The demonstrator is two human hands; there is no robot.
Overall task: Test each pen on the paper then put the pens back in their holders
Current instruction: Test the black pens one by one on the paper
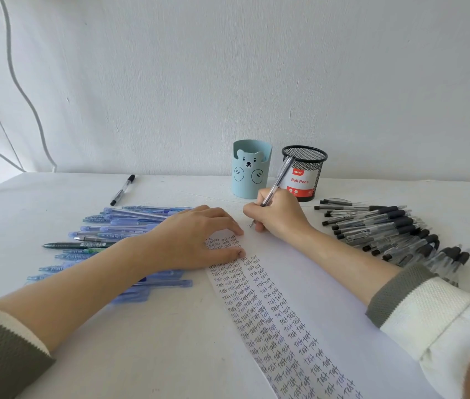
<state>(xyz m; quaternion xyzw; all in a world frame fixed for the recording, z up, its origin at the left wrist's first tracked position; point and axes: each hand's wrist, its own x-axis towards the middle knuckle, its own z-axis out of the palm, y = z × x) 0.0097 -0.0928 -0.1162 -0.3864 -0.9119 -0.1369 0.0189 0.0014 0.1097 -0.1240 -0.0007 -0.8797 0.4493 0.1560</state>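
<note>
My right hand [278, 216] grips a clear pen [278, 178] with its tip down on the white paper [308, 286], near the sheet's far edge. Columns of handwritten "test" fill the paper's left part. My left hand [199, 240] lies flat on the paper's far left corner, fingers spread. A pile of blue pens [118, 228] lies to the left, partly under my left arm. Black clear pens [386, 230] are heaped on the right. Behind stand a light blue bear holder [251, 169] and a black mesh holder [304, 172].
A single black-capped pen [122, 190] lies apart at the back left of the white table [55, 197]. A dark green pen [79, 244] sits among the blue ones. A white wall rises just behind the holders.
</note>
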